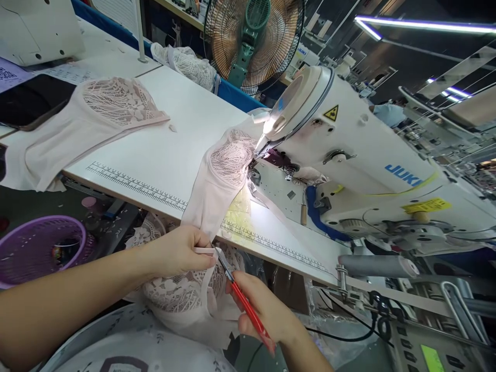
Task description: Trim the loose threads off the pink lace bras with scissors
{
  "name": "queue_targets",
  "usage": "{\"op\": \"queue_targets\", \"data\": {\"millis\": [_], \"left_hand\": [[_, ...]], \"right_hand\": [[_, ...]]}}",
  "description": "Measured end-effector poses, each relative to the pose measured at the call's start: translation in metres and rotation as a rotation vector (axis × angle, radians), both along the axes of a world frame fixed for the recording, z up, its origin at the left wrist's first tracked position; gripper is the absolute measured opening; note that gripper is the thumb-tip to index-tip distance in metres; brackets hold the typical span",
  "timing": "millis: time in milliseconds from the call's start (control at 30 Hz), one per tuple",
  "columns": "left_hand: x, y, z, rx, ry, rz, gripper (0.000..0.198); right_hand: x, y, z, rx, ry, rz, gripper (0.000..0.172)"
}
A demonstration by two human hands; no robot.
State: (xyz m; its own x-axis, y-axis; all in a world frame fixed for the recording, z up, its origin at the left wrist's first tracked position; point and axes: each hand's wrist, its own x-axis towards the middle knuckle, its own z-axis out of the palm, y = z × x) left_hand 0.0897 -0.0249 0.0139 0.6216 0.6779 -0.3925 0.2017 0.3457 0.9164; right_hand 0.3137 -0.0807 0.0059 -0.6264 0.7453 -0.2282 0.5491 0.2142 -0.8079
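My left hand (184, 250) pinches the lower end of a pale pink lace bra piece (217, 181) at the table's front edge, with a narrow strip sticking out between the fingers. My right hand (259, 305) is closed around red-handled scissors (248, 305), whose blade tips meet the fabric beside my left fingertips. Whether the blades are apart there is hard to make out. The upper end of the bra piece lies under the lit needle area of the white sewing machine (360, 139). More lace pieces (174, 294) rest on my lap below.
On the left of the white table (186, 113) lie another bra piece (104, 113) and a black phone (36, 101). A large fan (253, 41) stands behind. A purple basket (42, 227) sits at lower left. A grey roller (377, 266) is mounted at right.
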Motion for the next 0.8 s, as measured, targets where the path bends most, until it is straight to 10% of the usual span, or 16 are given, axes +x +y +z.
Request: {"op": "queue_targets", "data": {"millis": [400, 800], "left_hand": [[0.0, -0.002, 0.001, -0.071, -0.035, -0.031, 0.024], [-0.005, 0.0, -0.004, -0.045, -0.056, -0.044, 0.03]], "right_hand": [[-0.003, -0.01, -0.01, -0.067, 0.062, -0.089, 0.042], [-0.012, -0.017, -0.035, 0.011, 0.083, -0.205, 0.052]]}}
